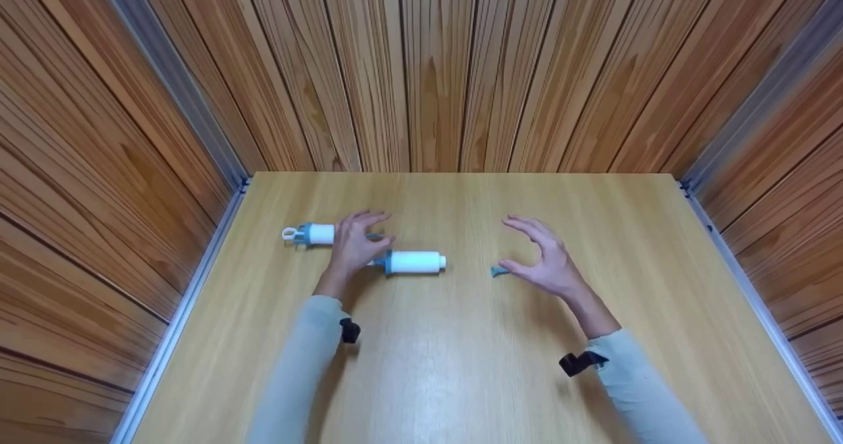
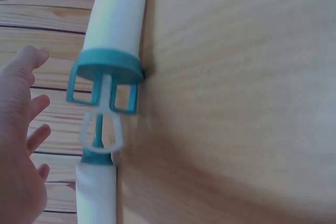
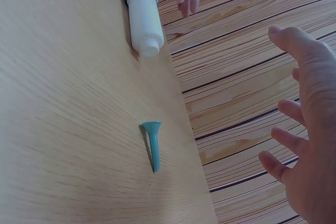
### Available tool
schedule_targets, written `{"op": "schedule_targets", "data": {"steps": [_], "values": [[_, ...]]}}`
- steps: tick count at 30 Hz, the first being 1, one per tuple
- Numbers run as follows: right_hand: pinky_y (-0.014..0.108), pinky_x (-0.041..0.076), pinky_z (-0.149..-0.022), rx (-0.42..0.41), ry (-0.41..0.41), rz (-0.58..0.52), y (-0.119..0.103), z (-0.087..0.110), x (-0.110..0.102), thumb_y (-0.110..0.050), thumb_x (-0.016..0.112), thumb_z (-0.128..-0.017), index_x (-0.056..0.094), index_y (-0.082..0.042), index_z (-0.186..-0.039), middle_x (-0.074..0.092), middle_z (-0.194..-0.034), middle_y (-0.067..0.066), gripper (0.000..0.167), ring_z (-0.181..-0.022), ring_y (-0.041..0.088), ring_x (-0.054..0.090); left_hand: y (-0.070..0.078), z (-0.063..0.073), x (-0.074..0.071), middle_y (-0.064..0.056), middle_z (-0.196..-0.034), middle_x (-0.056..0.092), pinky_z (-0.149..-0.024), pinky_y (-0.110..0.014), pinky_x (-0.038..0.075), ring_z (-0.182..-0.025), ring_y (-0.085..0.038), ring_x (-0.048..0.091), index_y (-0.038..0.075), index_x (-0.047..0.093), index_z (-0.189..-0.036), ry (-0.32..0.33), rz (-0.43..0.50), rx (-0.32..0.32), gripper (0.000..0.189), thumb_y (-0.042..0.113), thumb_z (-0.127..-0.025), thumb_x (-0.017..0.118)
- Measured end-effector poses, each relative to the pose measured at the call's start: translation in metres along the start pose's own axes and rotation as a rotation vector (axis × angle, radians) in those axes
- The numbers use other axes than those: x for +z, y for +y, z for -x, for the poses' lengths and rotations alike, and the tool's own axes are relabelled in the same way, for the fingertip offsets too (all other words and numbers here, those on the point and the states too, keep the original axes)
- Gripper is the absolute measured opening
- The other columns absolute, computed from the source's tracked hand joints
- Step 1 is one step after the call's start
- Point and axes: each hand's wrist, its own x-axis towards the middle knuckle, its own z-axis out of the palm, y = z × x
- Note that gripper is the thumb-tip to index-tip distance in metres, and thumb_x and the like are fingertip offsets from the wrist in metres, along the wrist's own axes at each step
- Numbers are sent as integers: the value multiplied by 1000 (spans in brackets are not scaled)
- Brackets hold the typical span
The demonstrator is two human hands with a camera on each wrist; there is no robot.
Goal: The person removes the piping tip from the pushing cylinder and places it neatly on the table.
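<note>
Two white plunger syringes with teal collars and pale pull rings lie on the table. The nearer syringe has a bare white tip facing right. Farther back, the other syringe carries a slim teal nozzle on its end; my left hand hides part of its barrel in the head view. My left hand hovers over the syringes, thumb and fingers spread, gripping nothing. To the right, a loose teal nozzle with a flared end lies on the wood. Above it my right hand is held with fingers apart, gripping nothing.
The wooden table is bounded by a wood-plank back wall and plank side walls. Metal rails run along the table's left and right edges. A dark camera mount sits on each wrist.
</note>
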Motion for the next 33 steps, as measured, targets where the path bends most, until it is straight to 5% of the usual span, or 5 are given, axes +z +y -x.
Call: {"op": "schedule_targets", "data": {"steps": [6, 13, 17, 21, 33], "values": [[70, 49, -115, -24, 54, -28, 0, 3, 1, -4, 93, -86, 66, -6, -155, 63, -163, 22, 74, -153, 42, 55, -12, 6, -8, -13, -159, 71, -132, -67, 30, -162, -43, 50, 14, 74, -149, 7, -31, -19, 52, 30, -100, 85], [32, 47, -115, -75, 117, -20, 2, 6, 1, -1, 94, -84, 68, -4, -152, 67, -158, 22, 73, -152, 15, 55, -22, 12, -20, -14, -162, 68, -135, -72, 25, -163, -45, 49, 16, 72, -152, -2, -118, -17, 59, 34, -98, 88], [23, 44, -113, -91, 126, -49, 4, 8, 0, 2, 92, -84, 68, -2, -151, 67, -157, 25, 72, -151, 3, 54, -31, 14, -28, -16, -163, 66, -134, -78, 22, -163, -47, 47, 16, 72, -151, 1, -181, -13, 60, 34, -97, 89], [24, 45, -111, -109, 137, -90, 6, 10, -1, 6, 90, -83, 68, 0, -151, 66, -156, 29, 72, -149, -5, 53, -40, 15, -33, -18, -165, 64, -134, -82, 19, -164, -48, 45, 15, 71, -152, 13, -200, -31, 63, 33, -95, 91], [23, 48, -114, -125, 149, -175, 3, 15, -2, 13, 86, -82, 65, 5, -150, 62, -158, 32, 72, -152, -3, 55, -56, 20, -47, -20, -174, 53, -135, -82, 16, -171, -49, 32, 14, 63, -160, -34, -212, -127, 70, 27, -96, 90]]}}
